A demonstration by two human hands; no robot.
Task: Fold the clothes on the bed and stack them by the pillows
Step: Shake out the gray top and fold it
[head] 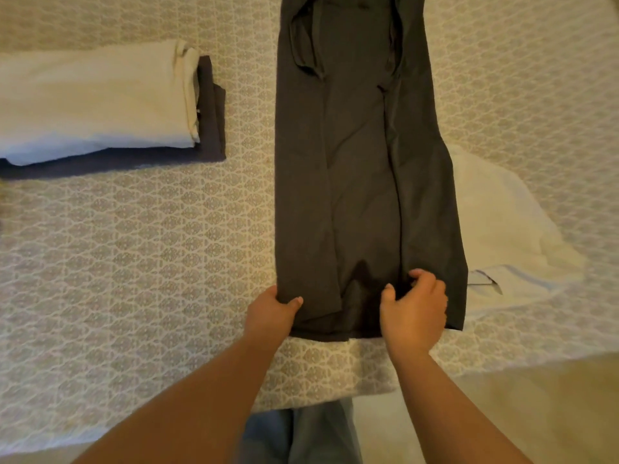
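- Nearest you, your two bare forearms reach out over the near edge of the bed [140, 256], with your trouser legs and a strip of floor below that edge.
- Your left hand [273, 311] grips the near left corner of the dark grey garment [361, 182], thumb on top and fingers tucked under the cloth.
- Your right hand [415, 309] sits on the near hem right of centre, fingers curled and pinching a small gather of the fabric.
- That garment lies in a long narrow strip running from your hands to the far edge of view, its sides folded inward and its near hem just short of the bed's near edge.
- To its right, a white garment [502, 222] lies partly under its right edge.
- Far left, well apart, a folded white piece [93, 105] rests on a folded dark piece [211, 128].
- Between that stack and the strip lies a wide band of bare patterned bedspread.
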